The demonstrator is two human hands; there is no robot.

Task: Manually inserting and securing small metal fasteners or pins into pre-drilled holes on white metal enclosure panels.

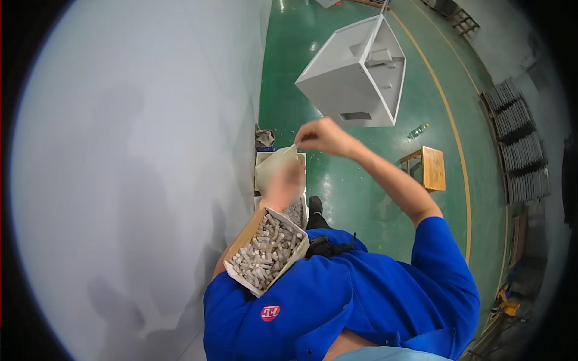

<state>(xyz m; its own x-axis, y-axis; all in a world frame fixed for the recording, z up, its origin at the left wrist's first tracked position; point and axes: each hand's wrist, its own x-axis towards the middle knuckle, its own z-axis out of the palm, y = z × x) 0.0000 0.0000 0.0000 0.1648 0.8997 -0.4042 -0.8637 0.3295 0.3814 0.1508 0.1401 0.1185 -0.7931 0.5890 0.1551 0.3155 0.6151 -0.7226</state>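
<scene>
My right hand [325, 137] is raised in front of me, thumb and fingertips pinched on the corner of a thin cream-coloured sheet or bag [274, 163]. Close below it, my left hand [284, 185] is smeared and its fingers cannot be made out; it lies against the cream piece. An uncovered cardboard box [245, 233] rests tilted on my left forearm, against my chest. Many small whitish, plug-like cylinders [265, 253] fill it loosely.
Below my hands stand a white bin [303, 159] and a container of small grey pieces [294, 212]. A pale metal cabinet [337, 90] hangs ahead. A wooden stool [433, 168] and plastic bottle [418, 130] are right; stacked grey panels [515, 138] stand farther off. A wall [150, 150] runs along my left.
</scene>
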